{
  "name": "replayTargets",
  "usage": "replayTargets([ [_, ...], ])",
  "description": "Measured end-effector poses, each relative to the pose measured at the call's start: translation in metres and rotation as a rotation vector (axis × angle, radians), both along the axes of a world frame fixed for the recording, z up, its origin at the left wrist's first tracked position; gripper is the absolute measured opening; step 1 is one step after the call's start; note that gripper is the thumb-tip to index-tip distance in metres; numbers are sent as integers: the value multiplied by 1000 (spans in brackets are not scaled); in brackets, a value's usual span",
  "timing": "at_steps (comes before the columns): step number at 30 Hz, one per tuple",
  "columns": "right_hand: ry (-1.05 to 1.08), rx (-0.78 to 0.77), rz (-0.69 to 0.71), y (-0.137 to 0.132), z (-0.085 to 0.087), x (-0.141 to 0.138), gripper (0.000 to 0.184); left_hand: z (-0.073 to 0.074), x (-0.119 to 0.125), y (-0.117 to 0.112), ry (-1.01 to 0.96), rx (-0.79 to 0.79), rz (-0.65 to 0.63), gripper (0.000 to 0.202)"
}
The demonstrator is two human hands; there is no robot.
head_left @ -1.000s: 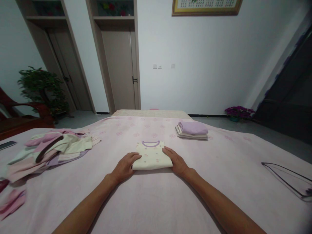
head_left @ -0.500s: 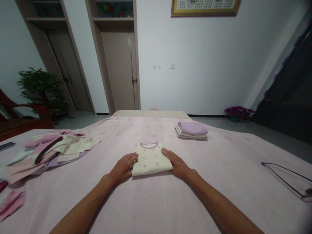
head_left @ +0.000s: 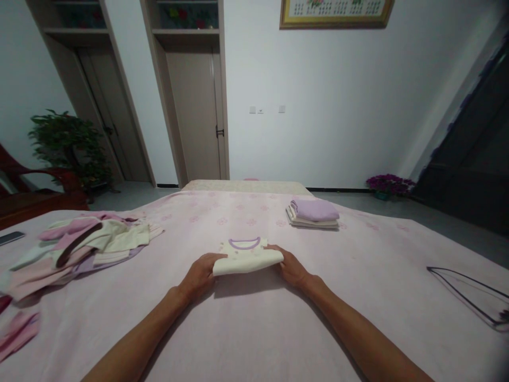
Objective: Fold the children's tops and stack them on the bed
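A small cream shirt (head_left: 248, 261) with a purple-trimmed neckline lies folded in front of me, its collar facing away. My left hand (head_left: 203, 273) grips its left side, fingers closed round the near folded edge. On the opposite side my right hand (head_left: 289, 265) holds the cloth the same way, partly hidden behind it. The near edge is raised off the bed and casts a shadow below. Beyond and to the right sits a neat stack of folded clothes (head_left: 313, 213), lilac on top and cream beneath.
A loose heap of clothes (head_left: 91, 246) spreads over the left of the pink sheet (head_left: 254, 334). Near it lie a phone (head_left: 11, 237) and a pink garment (head_left: 19, 331). At the right edge is a thin black wire-like frame (head_left: 465, 292). Past the bed stand a door and wall.
Both hands have closed on the shirt's near edge and lifted it off the sheet. The front of the shirt now tilts up, hiding much of its print.
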State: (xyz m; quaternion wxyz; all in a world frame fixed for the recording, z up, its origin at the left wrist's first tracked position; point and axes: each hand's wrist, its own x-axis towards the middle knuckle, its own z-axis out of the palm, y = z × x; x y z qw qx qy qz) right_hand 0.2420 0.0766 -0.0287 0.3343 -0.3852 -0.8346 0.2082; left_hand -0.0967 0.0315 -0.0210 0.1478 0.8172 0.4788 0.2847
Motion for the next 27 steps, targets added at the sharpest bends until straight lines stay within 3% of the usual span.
replayTargets([
  [3, 54, -99, -186, -2, 7, -14, 40, 3, 12, 0, -109, -139, 209, 40],
  [6, 61, -105, -406, 7, 6, -30, 39, 10, 30, 11, -154, -147, 417, 40],
  [10, 40, -104, -548, 25, -1, -46, 42, 11, 45, 31, -94, -160, 566, 39],
  [16, -51, -125, -643, 29, -7, -46, 46, 6, 43, 46, 25, -246, 606, 45],
  [23, -17, -105, -674, 40, -9, -26, 47, 17, 25, 54, 106, -342, 564, 61],
  [27, -4, -79, -589, 44, -9, -14, 54, 18, 15, 60, 69, -424, 519, 59],
])
